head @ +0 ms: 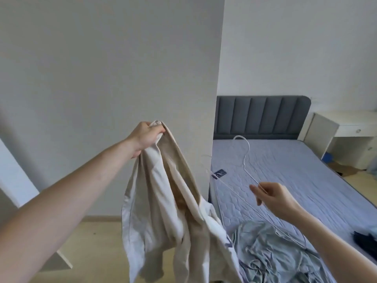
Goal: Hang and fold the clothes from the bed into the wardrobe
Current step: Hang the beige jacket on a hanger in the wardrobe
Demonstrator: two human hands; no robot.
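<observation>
My left hand (146,135) is raised and grips the top of a beige garment (163,201), which hangs down in front of the white wall. My right hand (274,198) pinches a thin white wire hanger (243,158) by its shoulder, with the hook pointing up over the bed (295,170). A crumpled grey-green garment (271,252) lies on the near end of the mattress. A dark piece of clothing (365,238) shows at the right edge of the bed.
A grey padded headboard (263,117) stands at the back. A white desk (342,127) sits to the right of the bed. A white wardrobe door edge (12,180) shows at the left. A small dark label (219,173) lies on the mattress.
</observation>
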